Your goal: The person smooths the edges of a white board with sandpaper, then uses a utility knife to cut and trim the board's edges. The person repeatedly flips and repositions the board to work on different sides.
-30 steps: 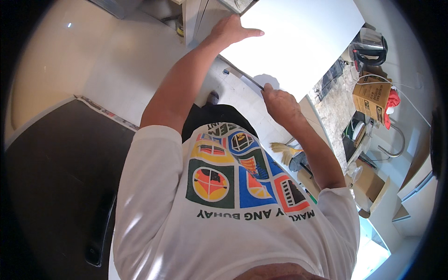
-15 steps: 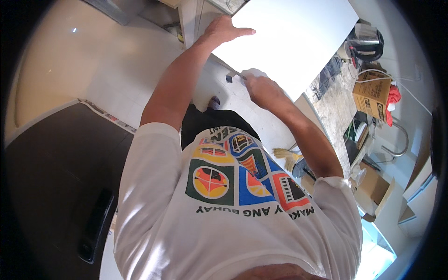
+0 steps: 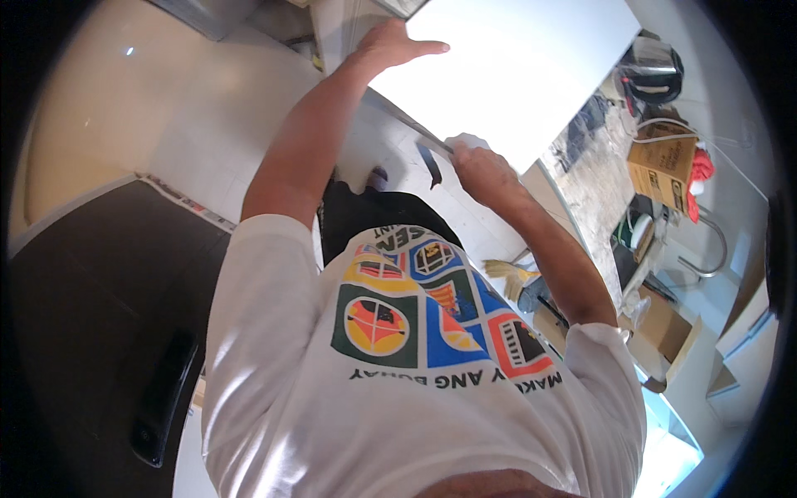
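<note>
A large white board [image 3: 515, 75] lies across the worktop in front of me, its near edge running down toward the right. My left hand [image 3: 394, 46] grips the board's left corner, thumb stretched over the top and the other fingers hidden by the edge. Closed at the near edge, my right hand [image 3: 490, 176] has a white cloth-like piece [image 3: 466, 141] at its fingers; whether it is cloth or paper I cannot make out. Below that edge, between my hands, shows a narrow dark strip [image 3: 430, 166]; I cannot tell whether it hangs or lies on the floor.
Right of the board, the cluttered counter [image 3: 594, 199] carries an electric kettle [image 3: 656, 70], a brown carton [image 3: 662, 170] with red cloth, and a curved faucet [image 3: 716, 245]. A broom [image 3: 508, 274] and an open cardboard box [image 3: 668, 328] are lower right. A dark panel [image 3: 108, 324] stands at left.
My right hand has slid along the board's near edge, rightward and closer to me. More of the dark strip shows below the edge. My left hand has barely shifted.
</note>
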Demonstrator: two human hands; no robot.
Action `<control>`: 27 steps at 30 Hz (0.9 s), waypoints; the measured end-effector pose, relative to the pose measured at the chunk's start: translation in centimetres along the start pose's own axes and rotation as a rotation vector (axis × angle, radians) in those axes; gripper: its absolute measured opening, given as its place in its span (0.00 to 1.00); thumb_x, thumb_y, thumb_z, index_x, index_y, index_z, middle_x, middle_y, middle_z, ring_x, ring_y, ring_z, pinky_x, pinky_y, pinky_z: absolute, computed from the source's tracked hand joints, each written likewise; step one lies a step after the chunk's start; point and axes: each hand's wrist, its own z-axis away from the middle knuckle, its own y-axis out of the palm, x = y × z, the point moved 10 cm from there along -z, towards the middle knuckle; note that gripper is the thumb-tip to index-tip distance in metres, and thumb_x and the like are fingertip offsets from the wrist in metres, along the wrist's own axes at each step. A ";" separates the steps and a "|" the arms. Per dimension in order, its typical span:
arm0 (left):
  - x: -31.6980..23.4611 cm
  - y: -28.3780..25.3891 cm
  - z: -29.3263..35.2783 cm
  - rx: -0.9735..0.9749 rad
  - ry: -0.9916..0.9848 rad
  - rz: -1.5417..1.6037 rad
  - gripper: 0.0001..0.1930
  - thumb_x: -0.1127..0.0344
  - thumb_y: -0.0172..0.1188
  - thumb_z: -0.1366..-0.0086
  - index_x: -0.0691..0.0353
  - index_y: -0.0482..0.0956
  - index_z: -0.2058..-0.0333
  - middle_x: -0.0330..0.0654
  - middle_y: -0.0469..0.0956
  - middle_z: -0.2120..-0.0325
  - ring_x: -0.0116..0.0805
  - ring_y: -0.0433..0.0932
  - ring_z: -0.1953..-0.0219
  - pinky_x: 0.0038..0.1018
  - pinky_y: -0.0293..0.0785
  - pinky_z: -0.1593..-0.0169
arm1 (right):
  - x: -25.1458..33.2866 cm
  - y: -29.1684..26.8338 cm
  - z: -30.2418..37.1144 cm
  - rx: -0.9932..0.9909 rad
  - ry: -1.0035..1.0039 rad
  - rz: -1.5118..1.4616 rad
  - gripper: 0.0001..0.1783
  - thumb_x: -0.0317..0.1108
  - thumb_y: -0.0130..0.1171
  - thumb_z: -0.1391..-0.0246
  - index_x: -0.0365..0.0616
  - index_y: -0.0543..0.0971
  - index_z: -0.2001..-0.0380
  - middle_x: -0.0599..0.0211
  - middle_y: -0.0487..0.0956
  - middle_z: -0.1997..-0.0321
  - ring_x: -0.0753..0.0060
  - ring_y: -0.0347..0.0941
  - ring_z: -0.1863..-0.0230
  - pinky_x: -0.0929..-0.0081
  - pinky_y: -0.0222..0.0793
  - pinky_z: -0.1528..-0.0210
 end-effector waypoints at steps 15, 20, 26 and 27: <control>-0.2 0.6 0.2 -0.057 0.058 0.002 0.38 0.34 0.72 0.47 0.61 0.85 0.49 0.50 0.86 0.57 0.43 0.85 0.52 0.36 0.78 0.46 | -4.1 0.7 6.2 0.066 0.071 0.032 0.13 0.38 0.47 0.29 0.37 0.72 0.58 0.47 0.82 0.75 0.40 0.82 0.68 0.47 0.77 0.65; -0.8 0.6 0.4 0.042 0.067 0.099 0.39 0.33 0.72 0.47 0.60 0.84 0.48 0.51 0.85 0.56 0.44 0.85 0.53 0.37 0.79 0.46 | -3.4 1.5 4.1 -0.031 -0.013 -0.008 0.13 0.37 0.48 0.29 0.37 0.73 0.57 0.45 0.82 0.73 0.39 0.82 0.66 0.45 0.77 0.62; 0.4 1.1 -0.2 0.034 -0.007 -0.061 0.40 0.30 0.70 0.46 0.61 0.84 0.48 0.51 0.86 0.57 0.43 0.85 0.53 0.37 0.79 0.46 | -4.2 0.8 6.3 0.050 0.041 0.051 0.13 0.37 0.47 0.29 0.37 0.74 0.58 0.45 0.82 0.73 0.40 0.82 0.67 0.46 0.77 0.62; 0.5 0.7 -0.3 0.048 -0.028 -0.064 0.41 0.30 0.70 0.46 0.62 0.84 0.48 0.52 0.86 0.57 0.43 0.85 0.53 0.37 0.79 0.46 | -4.5 -0.4 7.0 0.036 0.029 0.072 0.13 0.37 0.47 0.29 0.37 0.74 0.58 0.45 0.82 0.73 0.40 0.82 0.67 0.46 0.77 0.62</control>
